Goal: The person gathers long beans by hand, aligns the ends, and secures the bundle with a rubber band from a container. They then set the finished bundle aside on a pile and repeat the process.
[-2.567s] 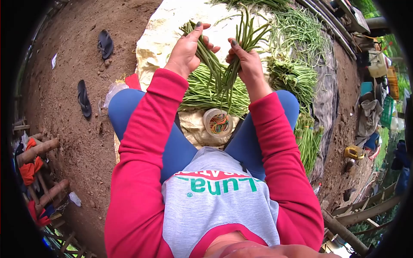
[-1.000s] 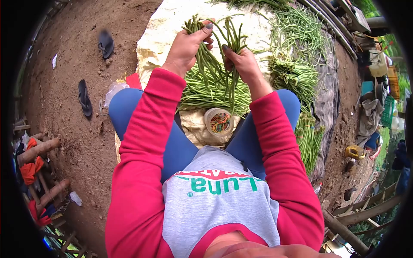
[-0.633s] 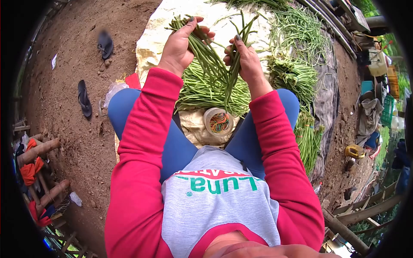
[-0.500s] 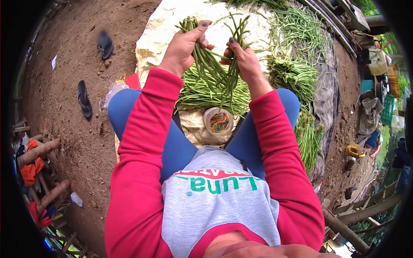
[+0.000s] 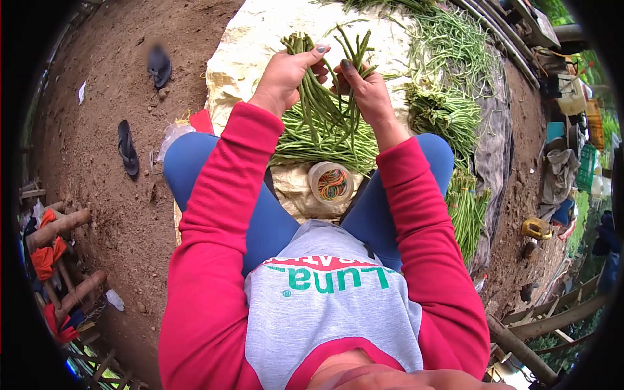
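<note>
My left hand (image 5: 286, 75) is closed around a bunch of long green beans (image 5: 315, 104), whose ends stick up above the thumb. A smaller bunch of long beans (image 5: 354, 107) is gripped in my right hand (image 5: 365, 88), close beside the first. Both bunches hang down over a pile of long beans (image 5: 325, 146) lying on the pale sheet. Between my knees stands a round plastic tub (image 5: 316, 174) with colourful rubber bands (image 5: 333, 184) inside.
More beans lie to the right: a loose heap (image 5: 455, 49), a stack (image 5: 445, 116) and a bundle (image 5: 468, 205). They rest on the pale sheet (image 5: 247, 52) and a dark cloth (image 5: 494, 149). Black slippers (image 5: 127, 148) lie on the soil at left.
My left hand has shifted slightly right and down, bringing its bunch nearer the right one. My right hand has moved a little left and stays closed on its beans.
</note>
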Demonstrator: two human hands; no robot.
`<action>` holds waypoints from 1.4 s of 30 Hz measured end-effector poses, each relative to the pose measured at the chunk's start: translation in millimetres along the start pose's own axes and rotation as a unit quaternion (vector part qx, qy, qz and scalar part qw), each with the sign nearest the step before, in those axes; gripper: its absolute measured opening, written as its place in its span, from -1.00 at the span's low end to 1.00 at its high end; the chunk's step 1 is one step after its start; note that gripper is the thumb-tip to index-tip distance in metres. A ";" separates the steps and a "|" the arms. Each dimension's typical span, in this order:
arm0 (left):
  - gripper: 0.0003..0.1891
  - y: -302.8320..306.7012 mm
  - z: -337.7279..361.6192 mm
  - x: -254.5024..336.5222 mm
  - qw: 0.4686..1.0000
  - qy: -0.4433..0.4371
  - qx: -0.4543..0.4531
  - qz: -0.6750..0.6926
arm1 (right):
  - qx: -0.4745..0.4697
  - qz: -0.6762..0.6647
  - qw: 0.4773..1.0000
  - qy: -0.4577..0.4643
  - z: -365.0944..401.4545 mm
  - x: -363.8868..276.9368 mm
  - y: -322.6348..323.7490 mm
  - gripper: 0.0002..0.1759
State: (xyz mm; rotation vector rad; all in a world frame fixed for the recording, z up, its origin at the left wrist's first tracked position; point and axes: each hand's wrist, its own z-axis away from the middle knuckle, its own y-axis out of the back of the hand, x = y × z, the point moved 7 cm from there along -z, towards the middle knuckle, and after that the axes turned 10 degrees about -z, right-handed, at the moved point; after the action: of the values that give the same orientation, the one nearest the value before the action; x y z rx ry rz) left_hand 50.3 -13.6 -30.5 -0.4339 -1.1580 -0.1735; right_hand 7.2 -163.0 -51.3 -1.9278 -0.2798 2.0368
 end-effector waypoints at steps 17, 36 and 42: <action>-0.75 -8.5 -7.9 2.0 0.987 -0.035 -0.023 0.158 | 0.020 0.097 0.995 0.021 1.3 -11.6 4.0 -0.59; -0.80 -11.9 1.8 5.4 0.995 -0.068 -0.031 -0.070 | -0.089 0.102 0.991 0.007 4.2 5.1 -17.0 -0.60; -0.78 -4.0 -2.8 1.8 0.989 -0.097 0.033 -0.110 | -0.055 0.093 0.994 0.013 4.7 4.0 -16.7 -0.65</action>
State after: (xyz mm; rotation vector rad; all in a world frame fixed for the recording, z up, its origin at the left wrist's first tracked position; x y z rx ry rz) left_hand 52.0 -18.3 -28.8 -0.2679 -1.3986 -0.2891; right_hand 4.0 -145.7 -48.8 -2.1169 -0.2183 2.1518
